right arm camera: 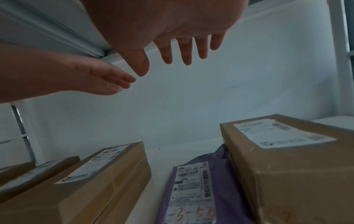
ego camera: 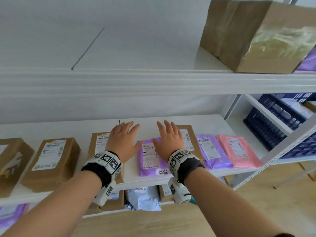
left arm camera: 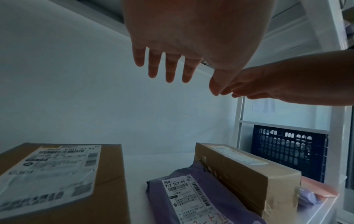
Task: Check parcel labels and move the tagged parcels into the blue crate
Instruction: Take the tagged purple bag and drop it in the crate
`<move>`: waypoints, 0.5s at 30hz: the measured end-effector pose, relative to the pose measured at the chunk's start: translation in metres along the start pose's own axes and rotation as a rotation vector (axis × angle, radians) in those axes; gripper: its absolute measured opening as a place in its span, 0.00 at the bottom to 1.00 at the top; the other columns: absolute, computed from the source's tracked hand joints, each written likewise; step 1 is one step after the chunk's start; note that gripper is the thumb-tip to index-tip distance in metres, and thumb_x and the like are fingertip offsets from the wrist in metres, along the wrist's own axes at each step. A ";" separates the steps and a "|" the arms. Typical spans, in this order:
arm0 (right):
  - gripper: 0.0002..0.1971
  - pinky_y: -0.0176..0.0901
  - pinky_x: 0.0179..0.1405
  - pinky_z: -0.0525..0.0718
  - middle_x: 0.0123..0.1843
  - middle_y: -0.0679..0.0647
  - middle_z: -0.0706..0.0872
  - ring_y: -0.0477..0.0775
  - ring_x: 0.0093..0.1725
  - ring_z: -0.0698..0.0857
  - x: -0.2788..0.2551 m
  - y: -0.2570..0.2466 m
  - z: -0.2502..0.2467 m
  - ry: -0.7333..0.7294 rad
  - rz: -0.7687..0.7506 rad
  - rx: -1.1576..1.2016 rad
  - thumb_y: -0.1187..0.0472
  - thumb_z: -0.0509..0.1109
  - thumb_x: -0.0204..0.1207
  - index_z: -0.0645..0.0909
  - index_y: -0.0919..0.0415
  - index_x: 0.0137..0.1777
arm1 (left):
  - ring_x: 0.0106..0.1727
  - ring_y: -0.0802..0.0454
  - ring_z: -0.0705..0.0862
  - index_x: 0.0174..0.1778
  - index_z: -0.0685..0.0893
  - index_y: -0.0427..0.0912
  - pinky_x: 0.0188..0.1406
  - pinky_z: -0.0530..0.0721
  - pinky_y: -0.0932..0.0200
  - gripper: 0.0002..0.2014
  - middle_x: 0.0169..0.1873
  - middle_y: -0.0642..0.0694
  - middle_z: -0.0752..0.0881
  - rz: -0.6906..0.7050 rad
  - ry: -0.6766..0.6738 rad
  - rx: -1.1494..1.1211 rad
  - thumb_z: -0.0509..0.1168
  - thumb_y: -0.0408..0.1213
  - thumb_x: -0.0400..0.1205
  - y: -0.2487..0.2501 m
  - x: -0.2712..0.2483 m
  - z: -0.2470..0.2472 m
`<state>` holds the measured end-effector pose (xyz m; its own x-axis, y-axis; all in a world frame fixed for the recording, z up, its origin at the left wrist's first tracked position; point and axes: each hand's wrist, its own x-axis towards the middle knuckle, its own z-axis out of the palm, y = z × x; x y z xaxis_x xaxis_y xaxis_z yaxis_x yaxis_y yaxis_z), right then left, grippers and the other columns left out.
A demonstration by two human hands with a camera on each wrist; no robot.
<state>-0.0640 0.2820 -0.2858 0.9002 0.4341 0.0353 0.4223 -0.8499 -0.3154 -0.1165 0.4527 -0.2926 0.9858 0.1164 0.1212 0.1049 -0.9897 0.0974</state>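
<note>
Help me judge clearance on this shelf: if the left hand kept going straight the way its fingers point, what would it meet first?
Probably nothing before the white back wall. The left hand is open above the shelf, fingers pointing at the wall, over the gap between a cardboard box and the purple mailer. Depth is uncertain.

Quick tally of the middle shelf: four brown cardboard boxes, at and. Two purple poly mailers, one in the middle and one further right, plus one pink mailer. The top shelf has one big cardboard box. One blue crate sits off to the right. The lower shelf holds more parcels, too hidden to count properly.
</note>
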 end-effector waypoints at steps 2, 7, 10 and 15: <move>0.33 0.52 0.83 0.42 0.87 0.53 0.45 0.57 0.85 0.41 0.003 0.011 -0.005 0.000 -0.026 -0.004 0.46 0.55 0.84 0.45 0.50 0.85 | 0.83 0.44 0.56 0.84 0.55 0.52 0.82 0.51 0.47 0.33 0.83 0.48 0.58 -0.026 -0.012 0.017 0.54 0.58 0.84 0.009 0.003 0.000; 0.34 0.51 0.82 0.40 0.87 0.53 0.43 0.57 0.85 0.39 0.009 0.033 -0.006 -0.035 -0.090 0.002 0.47 0.54 0.85 0.43 0.50 0.85 | 0.83 0.43 0.55 0.84 0.54 0.52 0.82 0.51 0.46 0.33 0.84 0.47 0.57 -0.110 -0.025 0.037 0.54 0.57 0.84 0.030 0.006 0.005; 0.34 0.50 0.82 0.39 0.87 0.53 0.43 0.57 0.85 0.39 0.011 0.041 0.002 -0.072 -0.117 0.035 0.47 0.54 0.85 0.42 0.50 0.85 | 0.84 0.43 0.54 0.84 0.54 0.52 0.82 0.51 0.46 0.33 0.84 0.47 0.55 -0.144 -0.057 0.039 0.54 0.58 0.85 0.039 0.003 0.015; 0.34 0.49 0.82 0.39 0.87 0.52 0.43 0.56 0.85 0.39 0.010 0.041 0.027 -0.139 -0.147 0.094 0.48 0.55 0.85 0.42 0.51 0.85 | 0.84 0.44 0.53 0.85 0.51 0.52 0.81 0.53 0.46 0.34 0.84 0.48 0.53 -0.189 -0.135 0.054 0.53 0.59 0.85 0.042 -0.002 0.039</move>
<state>-0.0400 0.2595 -0.3245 0.8032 0.5942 -0.0415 0.5304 -0.7452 -0.4041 -0.1093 0.4075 -0.3270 0.9563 0.2911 -0.0278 0.2922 -0.9549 0.0523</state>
